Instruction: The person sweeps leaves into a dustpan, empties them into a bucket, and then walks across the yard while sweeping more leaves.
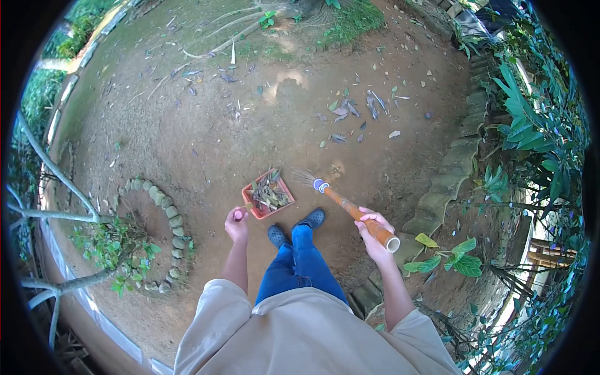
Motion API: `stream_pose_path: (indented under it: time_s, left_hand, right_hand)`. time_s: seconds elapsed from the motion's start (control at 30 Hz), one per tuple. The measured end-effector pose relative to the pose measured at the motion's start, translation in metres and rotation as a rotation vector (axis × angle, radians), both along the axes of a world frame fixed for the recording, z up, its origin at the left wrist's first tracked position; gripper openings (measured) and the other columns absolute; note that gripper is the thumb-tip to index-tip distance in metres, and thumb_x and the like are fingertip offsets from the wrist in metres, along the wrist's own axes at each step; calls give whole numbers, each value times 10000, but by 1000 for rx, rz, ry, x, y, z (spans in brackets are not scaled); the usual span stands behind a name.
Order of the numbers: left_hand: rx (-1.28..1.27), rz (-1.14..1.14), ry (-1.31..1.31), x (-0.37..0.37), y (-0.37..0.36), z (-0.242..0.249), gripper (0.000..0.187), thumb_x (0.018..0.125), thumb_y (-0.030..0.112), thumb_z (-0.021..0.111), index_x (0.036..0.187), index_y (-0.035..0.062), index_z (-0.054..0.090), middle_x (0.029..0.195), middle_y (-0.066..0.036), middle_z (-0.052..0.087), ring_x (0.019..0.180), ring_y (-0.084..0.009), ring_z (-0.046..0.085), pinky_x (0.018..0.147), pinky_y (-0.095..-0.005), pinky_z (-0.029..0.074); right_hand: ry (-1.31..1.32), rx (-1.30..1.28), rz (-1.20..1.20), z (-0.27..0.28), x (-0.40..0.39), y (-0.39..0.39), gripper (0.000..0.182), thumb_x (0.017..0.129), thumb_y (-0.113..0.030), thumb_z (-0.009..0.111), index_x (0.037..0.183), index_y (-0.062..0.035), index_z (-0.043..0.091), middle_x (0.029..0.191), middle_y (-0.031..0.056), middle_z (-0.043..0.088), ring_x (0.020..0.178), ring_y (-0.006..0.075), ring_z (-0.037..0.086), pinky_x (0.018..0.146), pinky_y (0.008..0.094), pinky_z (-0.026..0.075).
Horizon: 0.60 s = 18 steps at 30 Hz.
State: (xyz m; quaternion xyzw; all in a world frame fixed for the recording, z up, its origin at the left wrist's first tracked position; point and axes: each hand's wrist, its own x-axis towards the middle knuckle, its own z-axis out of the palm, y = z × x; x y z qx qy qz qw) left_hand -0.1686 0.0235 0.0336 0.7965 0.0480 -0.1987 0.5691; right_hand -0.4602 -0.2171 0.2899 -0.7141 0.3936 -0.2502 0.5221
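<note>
My left hand (237,223) is closed around the short handle of an orange-red dustpan (288,190), beside its left corner. Dry leaves and twigs (269,191) lie heaped in the pan. In my right hand (375,236) is a stick broom (340,201) with a thick orange-brown handle, its hollow end towards me. The fingers wrap the handle near that end. Purple and white binding circles the broom's far end, where thin bristles (304,179) fan out over the bare soil, just right of the pan.
Fallen leaves (344,112) are scattered ahead on the dirt. A stone ring (172,222) surrounds a small bush on the left, near pale branches (69,215). Curved tiles (437,200) edge a planted bed on the right. Tree roots (240,37) spread at the top.
</note>
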Motion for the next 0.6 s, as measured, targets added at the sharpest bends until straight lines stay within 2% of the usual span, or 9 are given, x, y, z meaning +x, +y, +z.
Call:
stream_pose_path:
  time_s: [0.13,0.23,0.33,0.47,0.6]
  left_hand:
    - [-10,34,44,5,7,-2,353,797,-110,729,1117,23,662,1041,-65,694,960,-148,666,855,-278,545]
    - [37,24,42,7,8,0,354,812,-116,716,1132,15,638,1064,-75,684,983,-159,667,863,-279,547]
    - [63,21,38,9,10,0,352,807,-116,721,1124,17,642,1069,-78,686,985,-159,668,868,-281,547]
    - [136,-5,6,9,14,2,348,801,-109,731,1116,16,647,1060,-82,694,980,-158,671,878,-286,545]
    - [157,-29,-8,8,20,-3,345,803,-102,732,1117,17,651,1046,-83,700,976,-158,673,883,-288,544]
  right_hand:
    - [38,-119,14,-5,16,-7,165,838,96,668,939,-31,637,1184,160,669,1115,215,636,955,362,520]
    - [23,-253,46,-10,28,-10,184,790,35,724,942,-30,643,1136,191,691,1073,298,683,935,382,520]
    - [22,-313,86,-20,40,-11,185,785,22,732,938,-36,645,1136,198,689,1061,324,687,908,390,536]
    - [97,-357,178,-31,52,0,204,760,-11,762,923,-60,650,1116,189,696,1010,342,701,852,388,562]
    - [121,-283,252,-31,53,25,193,759,-26,765,911,-49,649,1113,186,698,993,341,708,864,385,562]
